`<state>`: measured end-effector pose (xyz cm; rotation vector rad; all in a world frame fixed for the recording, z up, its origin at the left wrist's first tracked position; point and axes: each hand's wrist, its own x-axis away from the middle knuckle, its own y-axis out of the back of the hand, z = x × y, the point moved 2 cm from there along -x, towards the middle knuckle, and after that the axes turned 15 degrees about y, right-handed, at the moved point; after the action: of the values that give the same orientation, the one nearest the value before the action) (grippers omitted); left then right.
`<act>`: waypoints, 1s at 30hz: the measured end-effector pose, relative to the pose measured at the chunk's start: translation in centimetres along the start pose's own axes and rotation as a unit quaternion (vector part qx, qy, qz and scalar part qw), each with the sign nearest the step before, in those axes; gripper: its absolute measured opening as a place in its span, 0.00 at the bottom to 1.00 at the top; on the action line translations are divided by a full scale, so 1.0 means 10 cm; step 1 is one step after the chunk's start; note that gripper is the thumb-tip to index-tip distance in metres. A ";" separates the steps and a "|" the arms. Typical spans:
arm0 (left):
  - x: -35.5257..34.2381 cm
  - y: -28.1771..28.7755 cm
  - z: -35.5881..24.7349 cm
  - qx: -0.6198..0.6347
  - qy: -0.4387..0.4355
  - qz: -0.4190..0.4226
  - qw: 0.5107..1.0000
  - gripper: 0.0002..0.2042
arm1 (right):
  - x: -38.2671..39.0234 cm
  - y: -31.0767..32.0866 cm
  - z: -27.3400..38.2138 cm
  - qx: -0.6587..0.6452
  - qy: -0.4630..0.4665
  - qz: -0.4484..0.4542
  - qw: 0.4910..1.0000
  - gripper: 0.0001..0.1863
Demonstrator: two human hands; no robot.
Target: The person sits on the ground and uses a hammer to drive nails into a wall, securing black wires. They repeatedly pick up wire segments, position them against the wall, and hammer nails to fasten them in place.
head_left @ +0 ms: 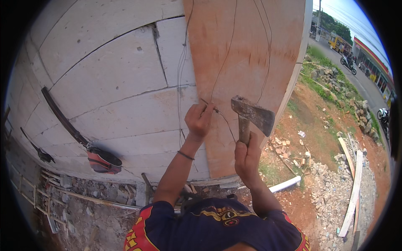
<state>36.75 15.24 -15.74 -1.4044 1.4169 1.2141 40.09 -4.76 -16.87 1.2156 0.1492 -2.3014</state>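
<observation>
My right hand [248, 161] is closed round the short handle of a hatchet [254, 115], just below its worn, rusty head. The blade stands upright in front of a reddish-brown wooden panel [243, 54]. To its left, my left hand [197, 119] pinches a thin dark metal rod [217, 111] close to the panel's left edge. One end of the rod pokes up past the fingers. A thin wire [228, 124] runs down from beside the rod toward the right hand. More thin wires [181, 62] hang over the panel and the wall.
The pale block wall [113, 71] fills the left side. A red and black bag [104, 161] hangs there by a dark strap. Rubble [326, 188], a long white board [351, 194] and a white pipe [285, 184] lie on the ground at right. Beyond is a road with motorbikes [348, 64].
</observation>
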 end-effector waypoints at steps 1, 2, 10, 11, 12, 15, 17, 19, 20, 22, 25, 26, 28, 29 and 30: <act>0.03 -0.01 0.00 -0.011 0.007 0.015 1.000 0.13 | 0.03 0.00 0.01 -0.003 0.003 -0.007 1.000 0.12; 0.05 -0.02 -0.01 -0.008 0.004 0.018 1.000 0.14 | 0.06 -0.01 0.01 -0.008 -0.009 0.002 1.000 0.12; 0.01 -0.05 -0.04 0.032 0.036 0.011 0.999 0.15 | 0.10 -0.03 -0.07 0.016 0.017 0.022 0.999 0.13; 0.00 -0.06 -0.05 0.033 0.037 0.013 0.999 0.15 | 0.12 -0.01 -0.07 0.017 0.021 0.025 0.999 0.13; 0.00 -0.06 -0.05 0.038 0.031 0.009 0.999 0.15 | 0.14 0.00 -0.09 0.003 -0.005 0.046 0.999 0.13; -0.02 -0.07 -0.06 0.051 0.035 0.008 0.998 0.14 | 0.18 0.00 -0.06 0.019 0.075 0.029 0.997 0.13; -0.02 -0.09 -0.06 0.050 0.040 0.008 0.998 0.14 | 0.16 -0.06 -0.08 0.020 0.108 0.001 0.994 0.14; -0.04 -0.10 -0.07 0.046 0.046 0.003 0.998 0.13 | 0.12 -0.15 -0.11 0.040 0.132 -0.016 0.990 0.15; -0.05 -0.11 -0.08 0.042 0.051 0.000 0.998 0.12 | 0.08 -0.21 -0.14 0.060 0.139 -0.018 0.988 0.15; -0.06 -0.13 -0.10 0.038 0.064 -0.001 0.997 0.12 | 0.04 -0.23 -0.21 0.082 0.078 0.002 0.994 0.16; -0.13 -0.17 -0.11 0.034 0.070 -0.010 0.997 0.11 | 0.02 -0.15 -0.22 0.126 0.022 0.038 0.991 0.16; -0.15 -0.18 -0.12 0.033 0.064 -0.020 0.997 0.11 | 0.03 -0.11 -0.18 0.083 0.049 0.003 0.995 0.16; -0.19 -0.21 -0.12 0.030 0.057 -0.037 0.997 0.11 | 0.05 -0.05 -0.12 -0.018 0.037 -0.068 0.997 0.16; -0.19 -0.21 -0.13 0.028 0.061 -0.038 0.997 0.11 | 0.04 -0.05 -0.07 -0.066 0.078 -0.120 0.988 0.15; -0.20 -0.22 -0.14 0.023 0.067 -0.036 0.997 0.11 | 0.02 -0.06 -0.04 -0.085 0.071 -0.108 0.988 0.15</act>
<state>39.18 14.56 -13.71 -1.5161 1.4622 1.0517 40.05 -4.21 -17.32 1.3285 0.5402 -2.3253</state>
